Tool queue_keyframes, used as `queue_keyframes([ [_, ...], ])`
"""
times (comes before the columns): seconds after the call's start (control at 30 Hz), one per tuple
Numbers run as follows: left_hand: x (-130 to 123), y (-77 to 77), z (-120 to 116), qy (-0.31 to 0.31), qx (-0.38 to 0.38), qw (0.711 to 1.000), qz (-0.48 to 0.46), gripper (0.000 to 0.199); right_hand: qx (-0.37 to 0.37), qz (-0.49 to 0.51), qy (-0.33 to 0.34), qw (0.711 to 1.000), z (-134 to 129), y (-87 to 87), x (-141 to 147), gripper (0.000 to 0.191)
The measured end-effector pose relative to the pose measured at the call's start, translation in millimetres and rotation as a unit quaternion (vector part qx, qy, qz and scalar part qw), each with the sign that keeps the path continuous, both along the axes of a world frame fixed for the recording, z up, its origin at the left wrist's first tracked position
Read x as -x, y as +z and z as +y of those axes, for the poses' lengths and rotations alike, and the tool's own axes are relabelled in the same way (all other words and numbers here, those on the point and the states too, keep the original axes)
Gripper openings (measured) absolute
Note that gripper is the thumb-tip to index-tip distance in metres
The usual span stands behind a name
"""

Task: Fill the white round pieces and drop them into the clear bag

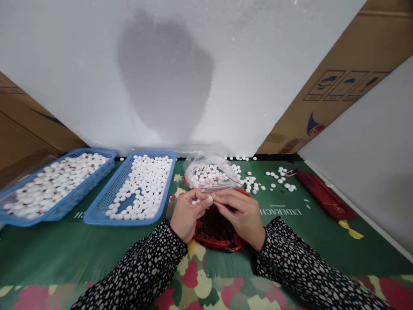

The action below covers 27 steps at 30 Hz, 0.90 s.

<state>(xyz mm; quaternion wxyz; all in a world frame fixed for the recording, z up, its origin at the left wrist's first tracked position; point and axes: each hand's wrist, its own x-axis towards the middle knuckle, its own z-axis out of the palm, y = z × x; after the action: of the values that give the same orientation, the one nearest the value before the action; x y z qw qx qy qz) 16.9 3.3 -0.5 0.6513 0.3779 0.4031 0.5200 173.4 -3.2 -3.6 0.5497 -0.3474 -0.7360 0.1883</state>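
Note:
My left hand (189,213) is closed, with several small white balls (195,201) tucked in its curled fingers. One more white ball (211,197) is pinched at the fingertips where both hands meet. My right hand (240,214) is closed too, its thumb and fingers pressed together at that ball. Below the hands sits a round container lined with a red bag (237,245), holding dark brown material that I cannot make out. Just behind the hands lies a clear plastic bag (222,183) with many white balls inside.
To the left stand two blue baskets, one full of white balls with dark bits (6,221) and one with cleaner white balls (129,221). Loose balls (253,186) lie right of the bag. A dark red pouch (325,196) rests at right. A white wall and cardboard (322,94) close off the back.

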Motion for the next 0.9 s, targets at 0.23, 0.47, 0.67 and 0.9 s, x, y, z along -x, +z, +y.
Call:
queue_keyframes([
  [0.23, 1, 3.5, 2, -0.001, 0.006, 1.000, -0.006, 0.031, 0.076, 0.009, 0.014, 0.997, 2, 0.3, -1, 0.026],
  [0.47, 0, 3.0, 1, -0.044, 0.021, 0.998, -0.027, 0.028, 0.014, -0.018, -0.015, 1.000, 5, 7.0, -3, 0.012],
  [0.67, 7, 11.2, 7, -0.074, 0.103, 0.985, -0.120, 0.024, -0.051, -0.081, -0.098, 0.991, 18, 18.9, -20, 0.007],
  [0.9, 12, 12.2, 9, -0.068, 0.080, 0.988, -0.114, 0.037, -0.027, -0.189, -0.086, 0.978, 67, 7.3, -15, 0.015],
])
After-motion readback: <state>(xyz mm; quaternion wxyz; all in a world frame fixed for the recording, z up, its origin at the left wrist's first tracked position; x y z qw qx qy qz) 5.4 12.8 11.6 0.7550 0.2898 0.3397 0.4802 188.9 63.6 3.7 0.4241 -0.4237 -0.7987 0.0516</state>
